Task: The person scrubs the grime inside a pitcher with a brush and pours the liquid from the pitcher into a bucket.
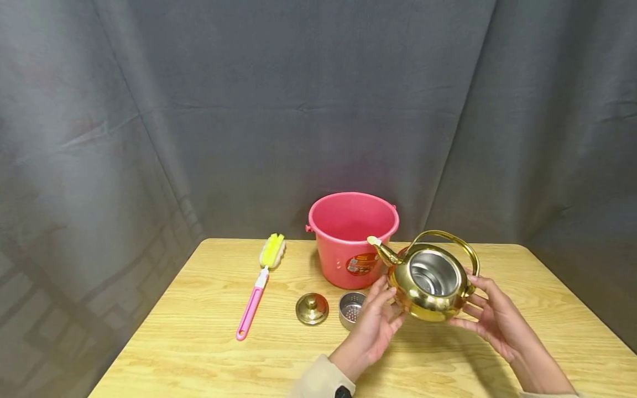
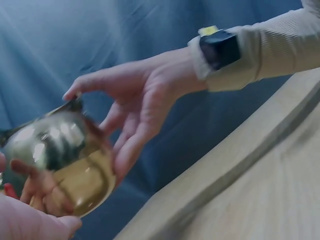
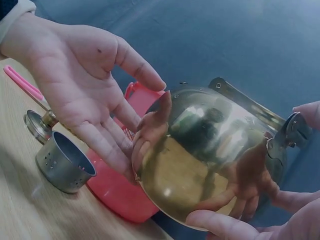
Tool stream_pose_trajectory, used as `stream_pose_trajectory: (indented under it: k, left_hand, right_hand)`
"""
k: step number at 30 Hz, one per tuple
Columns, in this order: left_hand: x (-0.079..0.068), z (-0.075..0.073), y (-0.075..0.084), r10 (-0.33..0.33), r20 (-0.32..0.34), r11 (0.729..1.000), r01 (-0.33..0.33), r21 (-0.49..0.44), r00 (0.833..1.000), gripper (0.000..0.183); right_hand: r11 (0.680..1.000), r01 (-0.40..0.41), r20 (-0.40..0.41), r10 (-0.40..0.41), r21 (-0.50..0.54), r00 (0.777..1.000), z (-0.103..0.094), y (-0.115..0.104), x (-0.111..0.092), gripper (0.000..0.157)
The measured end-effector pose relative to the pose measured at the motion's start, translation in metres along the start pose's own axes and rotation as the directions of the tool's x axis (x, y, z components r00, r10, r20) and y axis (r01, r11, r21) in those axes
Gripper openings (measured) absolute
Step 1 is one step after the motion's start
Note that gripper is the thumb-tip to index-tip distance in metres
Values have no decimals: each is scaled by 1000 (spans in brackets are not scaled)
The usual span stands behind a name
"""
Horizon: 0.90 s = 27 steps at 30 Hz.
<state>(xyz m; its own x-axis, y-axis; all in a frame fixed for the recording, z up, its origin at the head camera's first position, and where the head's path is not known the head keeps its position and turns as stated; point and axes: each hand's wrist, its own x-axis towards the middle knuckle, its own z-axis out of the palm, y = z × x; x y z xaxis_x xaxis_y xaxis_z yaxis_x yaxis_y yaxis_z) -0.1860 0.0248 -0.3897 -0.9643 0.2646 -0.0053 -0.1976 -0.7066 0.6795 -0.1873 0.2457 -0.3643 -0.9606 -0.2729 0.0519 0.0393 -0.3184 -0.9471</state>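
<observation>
A shiny gold teapot [image 1: 430,307] is held in the air above the table, tilted so its lidless opening and silver interior face the head view. The left hand [image 1: 374,323] holds the body under the spout, thumb and fingertips against the metal. On the other side, the right hand [image 1: 497,323] grips the pot by the base of its arched handle [image 1: 455,237], with fingers spread below. In the right wrist view, the pot's rounded underside [image 3: 180,180] mirrors both hands. A perforated metal tea strainer [image 1: 350,309] stands just beyond the left hand, partly hidden by it.
Left of the strainer lies the gold lid [image 1: 312,309], knob up. A pink-handled brush [image 1: 252,307] with a yellow and white sponge head is farther left. Behind the teapot, a pink bucket [image 1: 330,257] stands near the table's back edge, before a grey curtain [image 1: 298,138].
</observation>
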Motion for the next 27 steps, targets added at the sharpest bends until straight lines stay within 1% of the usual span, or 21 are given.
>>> stream_pose_trajectory:
  k: [2, 6, 9, 12, 16, 21, 26, 27]
  left_hand:
    - [-2, 5, -7, 16, -35, 1000, -17, -8, 999, 62]
    - [-5, 12, -20, 70, -109, 998, -70, 3, 992, 60]
    - [-6, 17, -28, 112, -149, 994, -109, 22, 982, 62]
    - [-7, 19, -35, 134, -176, 991, -130, 30, 975, 66]
    - [-9, 21, -42, 142, -175, 990, -135, 47, 974, 69]
    - [-11, 22, -47, 130, -174, 991, -123, 51, 976, 70]
    - [-13, 21, -51, 122, -189, 992, -116, 43, 974, 71]
    - [-13, 21, -52, 120, -186, 993, -115, 40, 975, 71]
  right_hand:
    - [1000, -10, -20, 10, -2, 1000, -2, 2, 0, 30]
    - [999, -32, -60, 32, -4, 998, -5, 4, 1, 31]
    - [999, -33, -67, 35, 17, 997, -7, 5, 1, 27]
    - [999, -29, -59, 31, 34, 998, -8, 6, 1, 23]
    - [999, -44, -71, 46, 17, 996, -13, 7, 0, 22]
    - [997, -80, -96, 79, -8, 992, -20, 8, 2, 23]
    - [989, -145, -94, 140, -41, 986, -25, 11, 4, 32]
    - [986, -159, -104, 153, -51, 983, -26, 12, 4, 33]
